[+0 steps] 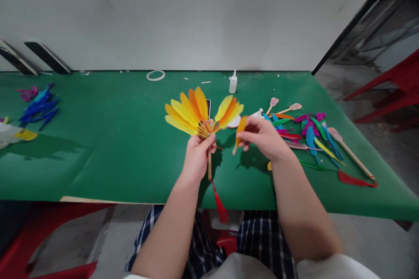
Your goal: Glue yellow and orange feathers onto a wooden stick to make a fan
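My left hand [199, 150] is closed round the upper handle of a feather fan [186, 111], its yellow and orange feathers spread upward in two groups with a gap between them. From the foot of the wooden handle hangs a red tassel [221, 205], past the table edge. To the right of the fan, my right hand [258, 135] pinches a single orange-yellow feather [240, 133], its quill end pointing down. That feather is apart from the fan. Partly hidden behind the fan stands or lies a dark, white-edged object [208, 107].
Loose coloured feathers [310, 133] lie at the right, beside a bare fan handle [355, 159] with a red tassel. A white squeeze bottle [232, 83] stands behind. At the back lies a white ring [156, 75]. Blue feathers [39, 107] are at the left of the green table [114, 139].
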The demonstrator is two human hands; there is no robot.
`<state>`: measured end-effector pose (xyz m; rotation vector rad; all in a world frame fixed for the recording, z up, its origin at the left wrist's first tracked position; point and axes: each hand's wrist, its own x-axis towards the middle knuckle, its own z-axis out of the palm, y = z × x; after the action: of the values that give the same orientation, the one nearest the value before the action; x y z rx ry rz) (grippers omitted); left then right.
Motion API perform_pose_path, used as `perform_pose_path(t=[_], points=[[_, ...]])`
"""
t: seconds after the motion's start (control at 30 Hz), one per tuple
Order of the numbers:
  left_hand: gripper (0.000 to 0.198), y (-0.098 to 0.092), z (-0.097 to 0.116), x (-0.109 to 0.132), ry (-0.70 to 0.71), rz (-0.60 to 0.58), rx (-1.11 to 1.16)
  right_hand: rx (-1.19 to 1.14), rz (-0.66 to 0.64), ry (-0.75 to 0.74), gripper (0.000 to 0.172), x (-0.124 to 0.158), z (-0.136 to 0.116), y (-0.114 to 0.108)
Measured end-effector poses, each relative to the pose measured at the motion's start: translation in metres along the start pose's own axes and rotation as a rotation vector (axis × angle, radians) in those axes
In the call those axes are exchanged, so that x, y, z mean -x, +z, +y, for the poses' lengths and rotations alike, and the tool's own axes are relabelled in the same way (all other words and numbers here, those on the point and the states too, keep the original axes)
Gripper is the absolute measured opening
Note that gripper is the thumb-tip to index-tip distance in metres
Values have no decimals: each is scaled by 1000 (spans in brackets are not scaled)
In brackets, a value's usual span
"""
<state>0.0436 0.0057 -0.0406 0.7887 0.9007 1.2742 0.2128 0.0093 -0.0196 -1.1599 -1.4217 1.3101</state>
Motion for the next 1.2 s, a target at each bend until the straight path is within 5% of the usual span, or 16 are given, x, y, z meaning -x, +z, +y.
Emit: perform_pose_path(t=[0.1, 0.2, 0.57, 0.93, 1.2], points=[[15, -1, -6, 1, -31, -7, -77, -260, 351, -97, 22, -3, -4, 4], [13, -1, -11, 2, -40, -62, -122, -279, 529, -129, 23, -8, -1, 9], [15, 1, -16, 3, -92, -74, -192, -143, 535, -69, 21, -10, 1, 15], [23, 9, -10, 6, -69, -15, -243, -26, 573, -150, 20, -10, 4, 19], [28, 9, -11, 7, -20, 20, -385, 262, 665, -255, 18, -10, 8, 20]])
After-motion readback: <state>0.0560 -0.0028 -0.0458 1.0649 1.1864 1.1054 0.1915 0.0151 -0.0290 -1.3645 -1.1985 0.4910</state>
